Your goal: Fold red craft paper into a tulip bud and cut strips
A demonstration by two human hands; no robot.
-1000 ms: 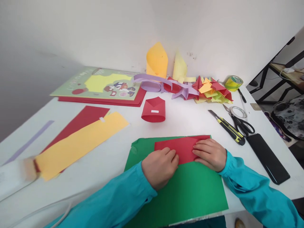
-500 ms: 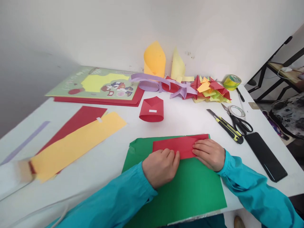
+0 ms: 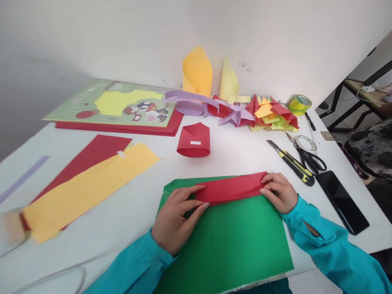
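A folded red paper strip [image 3: 231, 188] lies across the top of a green sheet [image 3: 232, 241]. My left hand [image 3: 179, 216] holds the strip's left end, thumb on the lower edge and index finger on the upper one. At the opposite end, my right hand [image 3: 280, 192] grips the strip between thumb and fingers. Beyond the green sheet stands a red paper loop [image 3: 194, 143] with a pointed back and a small white piece of tape on its front.
Left are a yellow paper strip [image 3: 92, 194], red paper [image 3: 88, 159] and a printed board [image 3: 107, 102]. Folded paper shapes [image 3: 272, 114] line the wall. A utility knife [image 3: 290, 163], scissors [image 3: 309, 159], tape roll [image 3: 305, 143] and phone [image 3: 342, 202] lie right.
My left hand has slid left to the strip's end, its fingers spreading. My right hand has shifted slightly right to the other end. The red paper now looks narrower, its lower edge folded up.
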